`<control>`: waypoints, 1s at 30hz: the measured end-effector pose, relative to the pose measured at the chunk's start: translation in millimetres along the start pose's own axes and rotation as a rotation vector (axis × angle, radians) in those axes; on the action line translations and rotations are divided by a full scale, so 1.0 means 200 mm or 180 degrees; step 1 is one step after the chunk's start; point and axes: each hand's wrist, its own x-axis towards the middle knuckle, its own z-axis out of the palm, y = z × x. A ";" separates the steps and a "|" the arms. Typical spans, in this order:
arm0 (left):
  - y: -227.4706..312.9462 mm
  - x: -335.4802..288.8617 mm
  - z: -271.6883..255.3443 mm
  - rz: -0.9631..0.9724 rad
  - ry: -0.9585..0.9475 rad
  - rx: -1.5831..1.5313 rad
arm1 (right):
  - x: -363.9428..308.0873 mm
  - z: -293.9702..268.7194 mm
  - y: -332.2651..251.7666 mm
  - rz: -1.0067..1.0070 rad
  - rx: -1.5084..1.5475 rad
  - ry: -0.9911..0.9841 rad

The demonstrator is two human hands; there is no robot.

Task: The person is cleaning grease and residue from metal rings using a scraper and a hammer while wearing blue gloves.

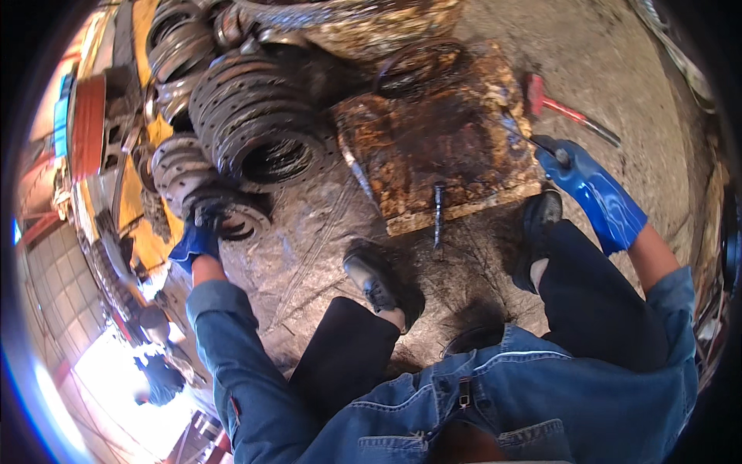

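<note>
Both my hands wear blue rubber gloves. My left hand (198, 236) reaches out to the left, its darkened fingers closed on the near edge of an oily metal ring (246, 220). That ring lies at the near end of a row of flat metal rings with bolt holes (179, 168). On the right, my right hand (583, 184) is closed round a thin metal tool (529, 140), whose narrow end points over a rusty, greasy slab (433, 139). The exact kind of tool cannot be made out. A round metal ring (417, 68) rests at the slab's far edge.
Thick flanges (251, 116) are stacked left of the slab. A red-headed hammer (568, 110) lies on the floor at right. At the slab's near edge is a metal bar (438, 216). My shoes (377, 282) stand close to the slab. Another person (160, 379) is at lower left.
</note>
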 end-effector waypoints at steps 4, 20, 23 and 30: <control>0.13 -0.16 0.08 0.1320 -0.0164 0.1371 | -0.01 -0.01 0.01 0.0167 0.0158 -0.0030; 0.43 -0.11 2.03 -0.1029 -0.2975 -0.2795 | -0.07 -0.09 -0.06 0.0264 0.1002 -0.0373; 0.47 -0.16 2.20 -0.1249 -0.2591 -0.3216 | -0.06 -0.10 0.01 0.0388 0.1043 -0.0327; 0.54 -0.73 2.14 0.3052 -0.1412 0.1665 | -0.03 0.02 0.17 -0.0478 0.0777 -0.0062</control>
